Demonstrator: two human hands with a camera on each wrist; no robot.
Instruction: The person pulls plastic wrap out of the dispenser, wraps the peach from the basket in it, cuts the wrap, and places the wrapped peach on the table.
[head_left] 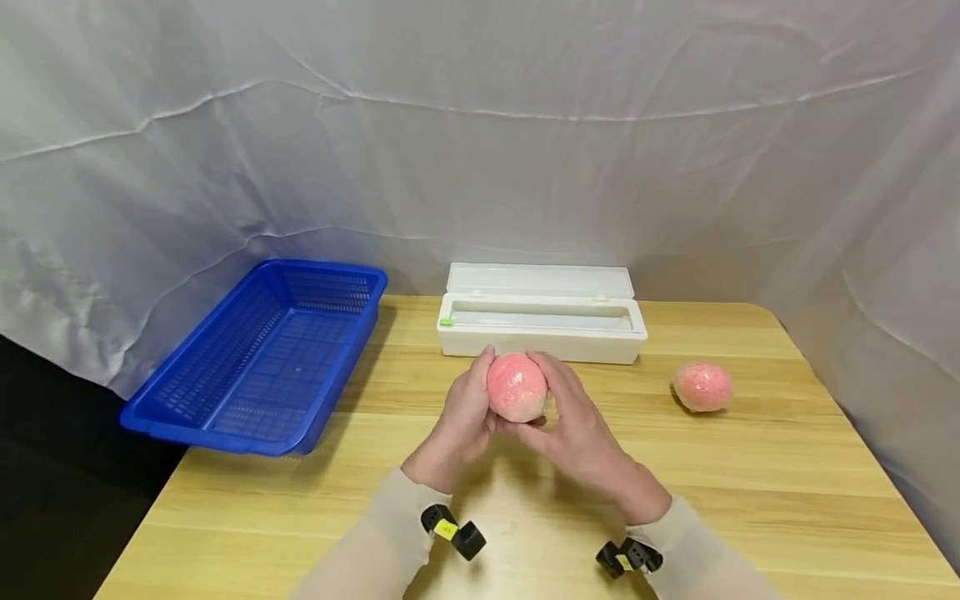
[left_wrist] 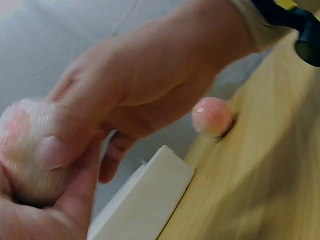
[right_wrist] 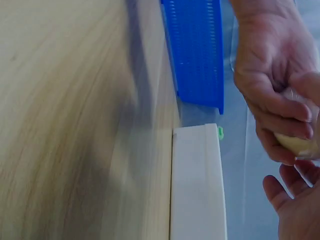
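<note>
A pink peach [head_left: 517,388] wrapped in clear film is held up over the middle of the table, between both hands. My left hand [head_left: 462,417] grips its left side, with the thumb along the edge. On the other side my right hand [head_left: 583,423] holds it with curled fingers; in the left wrist view its thumb presses the shiny wrap of the peach [left_wrist: 30,150]. Just behind the hands stands a white cling film dispenser [head_left: 542,343] with its lid raised. The peach's underside is mostly hidden by fingers in the head view.
A second peach [head_left: 702,387], shiny as if wrapped, lies on the table [head_left: 780,483] to the right. At the left is a blue plastic basket [head_left: 330,408] with slotted walls. A green slider [head_left: 446,322] sits at the dispenser's left end. Grey cloth [head_left: 480,167] hangs behind.
</note>
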